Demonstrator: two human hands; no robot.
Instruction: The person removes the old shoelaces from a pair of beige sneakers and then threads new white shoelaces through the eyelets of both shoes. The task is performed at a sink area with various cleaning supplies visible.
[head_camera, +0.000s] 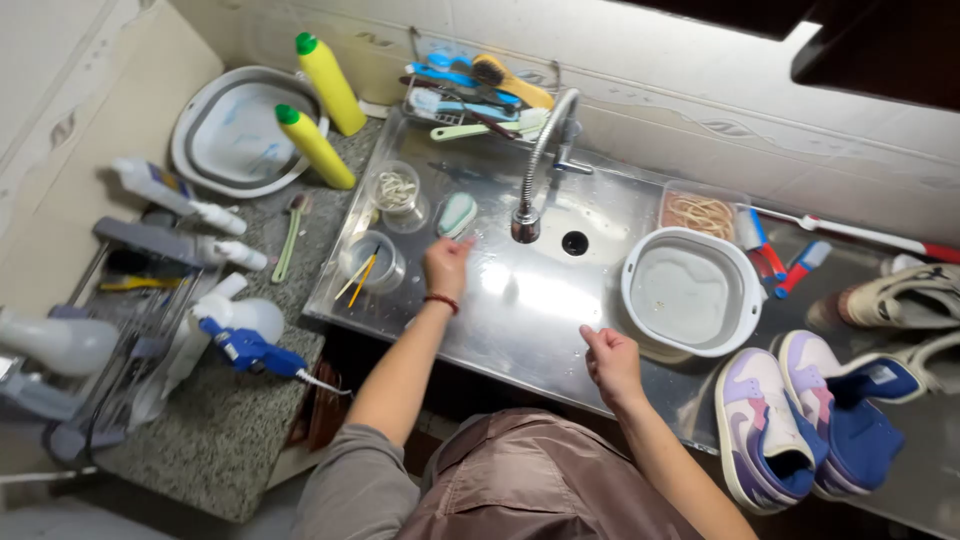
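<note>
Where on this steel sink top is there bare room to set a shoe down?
The widest bare patch is the steel sink top between the left hand and the right hand, below the faucet and left of the white basin. The left rim is crowded with glass jars and a small brush; the right end holds purple sneakers.

Counts of what lay around the sink

Two yellow bottles with green caps (318, 100) stood at upper left, beside one grey basin (200, 115); a second, white basin (692, 291) sat right of centre. Two clear cups (383, 225) stood left of the one tap (540, 165). Two purple-and-white sneakers (800, 420) lay at lower right, two beige shoes (910, 310) above them. Three white spray bottles (150, 230) lay at left. Two hands (530, 310) showed.
</note>
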